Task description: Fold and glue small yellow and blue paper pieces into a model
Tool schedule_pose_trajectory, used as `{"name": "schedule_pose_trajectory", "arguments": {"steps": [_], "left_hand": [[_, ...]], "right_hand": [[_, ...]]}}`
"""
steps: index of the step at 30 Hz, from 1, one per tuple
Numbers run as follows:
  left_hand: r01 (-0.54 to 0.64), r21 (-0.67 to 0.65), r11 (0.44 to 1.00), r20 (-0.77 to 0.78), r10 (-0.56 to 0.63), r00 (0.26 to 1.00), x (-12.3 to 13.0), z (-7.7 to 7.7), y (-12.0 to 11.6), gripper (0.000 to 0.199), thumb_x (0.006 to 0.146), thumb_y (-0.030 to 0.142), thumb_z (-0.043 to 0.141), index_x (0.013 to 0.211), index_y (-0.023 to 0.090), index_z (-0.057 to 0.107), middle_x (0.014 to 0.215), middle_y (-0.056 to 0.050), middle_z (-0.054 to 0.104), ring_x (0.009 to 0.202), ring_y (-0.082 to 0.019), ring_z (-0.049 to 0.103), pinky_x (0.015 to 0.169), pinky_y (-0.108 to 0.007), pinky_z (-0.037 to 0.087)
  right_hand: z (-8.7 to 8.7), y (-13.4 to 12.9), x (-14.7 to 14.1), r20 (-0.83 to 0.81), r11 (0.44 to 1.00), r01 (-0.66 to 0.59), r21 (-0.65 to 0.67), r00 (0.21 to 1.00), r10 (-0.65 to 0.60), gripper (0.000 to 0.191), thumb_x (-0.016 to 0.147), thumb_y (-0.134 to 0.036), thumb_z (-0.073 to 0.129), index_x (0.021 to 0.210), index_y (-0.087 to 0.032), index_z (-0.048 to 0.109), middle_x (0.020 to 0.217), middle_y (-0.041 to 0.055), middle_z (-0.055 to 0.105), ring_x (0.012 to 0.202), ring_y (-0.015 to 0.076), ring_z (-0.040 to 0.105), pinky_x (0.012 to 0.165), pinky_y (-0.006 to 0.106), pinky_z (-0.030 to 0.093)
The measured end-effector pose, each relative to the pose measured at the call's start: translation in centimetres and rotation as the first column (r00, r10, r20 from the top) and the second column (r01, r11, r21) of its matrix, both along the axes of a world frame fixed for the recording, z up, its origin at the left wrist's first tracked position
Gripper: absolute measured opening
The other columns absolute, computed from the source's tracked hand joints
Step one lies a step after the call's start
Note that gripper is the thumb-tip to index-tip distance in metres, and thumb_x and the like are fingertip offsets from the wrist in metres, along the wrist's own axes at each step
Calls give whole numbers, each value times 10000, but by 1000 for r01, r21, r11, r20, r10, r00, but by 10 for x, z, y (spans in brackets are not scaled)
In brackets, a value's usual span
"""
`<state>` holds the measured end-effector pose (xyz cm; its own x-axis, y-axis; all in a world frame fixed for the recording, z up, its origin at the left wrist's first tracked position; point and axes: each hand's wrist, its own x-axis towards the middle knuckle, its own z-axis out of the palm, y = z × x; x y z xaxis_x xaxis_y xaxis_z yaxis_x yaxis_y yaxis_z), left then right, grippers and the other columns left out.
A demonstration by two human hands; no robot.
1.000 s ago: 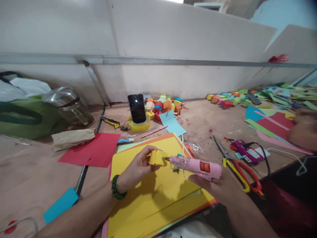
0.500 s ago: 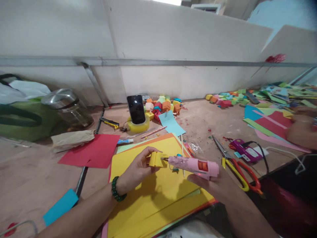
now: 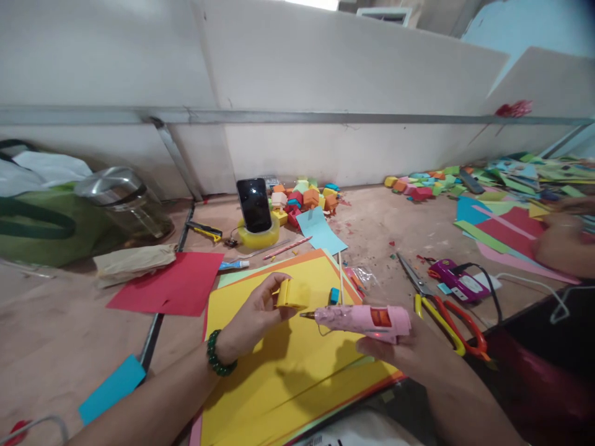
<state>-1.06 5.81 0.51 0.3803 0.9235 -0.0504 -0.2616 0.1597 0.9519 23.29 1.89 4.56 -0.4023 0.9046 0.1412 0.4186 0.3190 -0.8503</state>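
Observation:
Between the thumb and fingers of my left hand (image 3: 253,316) is a small folded yellow paper piece (image 3: 294,293). My right hand (image 3: 402,347) grips a pink hot glue gun (image 3: 362,321), its metal nozzle pointing left, just below and apart from the paper piece. Under both hands lies a stack of coloured paper with a yellow sheet (image 3: 260,396) on top. A small blue paper piece (image 3: 334,295) and a thin stick (image 3: 341,279) rest beyond the glue gun.
Scissors (image 3: 437,310) and a purple device (image 3: 458,282) with a cable lie right. A phone (image 3: 255,204) leans in a tape roll (image 3: 260,234) before a pile of paper cubes (image 3: 310,198). Red paper (image 3: 181,288) and a jar (image 3: 132,204) are left. Another person's hand (image 3: 564,238) is far right.
The glue gun's nozzle has dropped away from the yellow paper piece, which has tilted up slightly in my left hand. The blue paper piece is now more exposed.

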Motion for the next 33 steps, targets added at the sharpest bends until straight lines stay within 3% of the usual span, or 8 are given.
{"name": "schedule_pose_trajectory", "arguments": {"steps": [2,5,10,14,17,28,31,33], "left_hand": [[-24,-7,1000,-20,24,1000,0,6,-2,368,633,271,805,919,199,584,888,-24,624,843,-172,589,737,-245,471],[-44,-31,999,-81,41,996,0,13,-4,379,619,304,806,915,204,591,893,-33,640,848,-197,609,721,-253,478],[-66,-7,998,-180,64,982,1,8,-2,399,608,343,808,922,212,599,855,-13,639,806,-183,595,698,-239,480],[-103,4,995,-164,103,981,2,3,-2,416,618,356,800,958,221,599,893,-15,655,818,-175,592,717,-232,479],[-97,-27,995,-196,90,976,1,2,-2,439,608,370,805,969,224,602,929,-22,663,873,-198,609,746,-246,488],[-70,-60,996,-241,53,969,-6,-9,4,532,592,400,819,1049,239,600,1006,-37,675,964,-250,627,790,-281,520],[-95,-77,992,-253,73,965,-6,-9,4,554,558,389,840,1040,241,610,993,-31,684,942,-248,633,773,-271,524],[-102,-77,992,-255,79,964,-5,-7,3,554,544,388,846,1026,238,617,989,-32,688,947,-251,631,770,-268,523]], "right_hand": [[5,4,-4,-92,997,-62,-40,994,58,373,851,-527,552,1009,-244,736,862,69,744,918,252,694,790,340,571],[5,12,-6,-11,980,169,105,986,-169,390,888,-501,497,1041,-215,713,953,105,726,982,262,662,870,371,533],[-7,26,5,201,771,497,398,773,-602,353,858,-485,544,895,-181,717,842,118,702,829,262,662,771,367,539],[-5,30,6,-100,915,367,170,930,-354,355,863,-486,556,1098,-248,676,1026,62,719,1011,238,660,902,342,522],[4,30,1,-297,969,230,93,935,-194,377,871,-458,567,1173,-248,649,1189,41,672,1176,230,585,1054,365,421],[-12,30,7,-421,966,219,137,896,-143,330,832,-471,625,1062,-248,702,1042,60,719,1028,254,656,913,382,524],[-14,30,9,-286,940,267,211,937,-202,381,860,-511,562,1078,-224,685,1004,74,721,1002,240,656,869,357,530],[-11,30,10,-64,868,400,293,914,-400,388,874,-516,534,1058,-209,682,943,75,726,971,229,659,826,324,528]]}}
